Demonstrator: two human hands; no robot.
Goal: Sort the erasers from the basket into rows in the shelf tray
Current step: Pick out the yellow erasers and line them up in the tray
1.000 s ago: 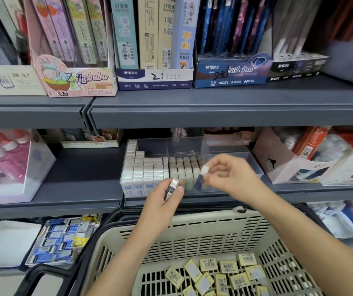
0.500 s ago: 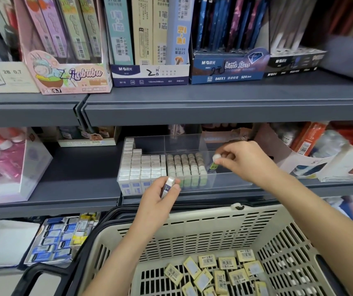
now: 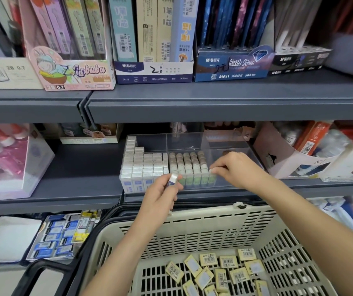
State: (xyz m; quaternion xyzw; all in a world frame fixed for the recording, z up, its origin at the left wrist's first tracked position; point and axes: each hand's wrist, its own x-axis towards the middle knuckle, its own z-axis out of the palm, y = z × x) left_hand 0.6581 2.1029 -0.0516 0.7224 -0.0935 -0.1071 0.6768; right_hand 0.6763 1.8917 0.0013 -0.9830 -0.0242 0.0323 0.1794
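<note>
A clear shelf tray (image 3: pixel 224 144) on the middle shelf holds rows of upright erasers: blue-sleeved ones (image 3: pixel 143 167) on the left, green-sleeved ones (image 3: pixel 187 167) in the middle. My right hand (image 3: pixel 235 169) pinches a green-sleeved eraser (image 3: pixel 211 174) standing at the right end of the front row inside the tray. My left hand (image 3: pixel 160 199) holds a blue-sleeved eraser (image 3: pixel 172 179) upright just in front of the tray. Below, a beige basket (image 3: pixel 203 223) contains several yellow-wrapped erasers (image 3: pixel 218 272) lying loose on its floor.
The tray's right half holds nothing visible. A cardboard box of glue and correction items (image 3: pixel 295 154) sits right of the tray, a clear box of pink bottles (image 3: pixel 4 159) at far left. Pencil-lead boxes (image 3: pixel 154 69) line the upper shelf. More erasers (image 3: pixel 60 236) lie on the lower shelf.
My right hand has carried its green-sleeved eraser down into the tray, to the right end of the front row. My left hand still holds its eraser in front of the tray.
</note>
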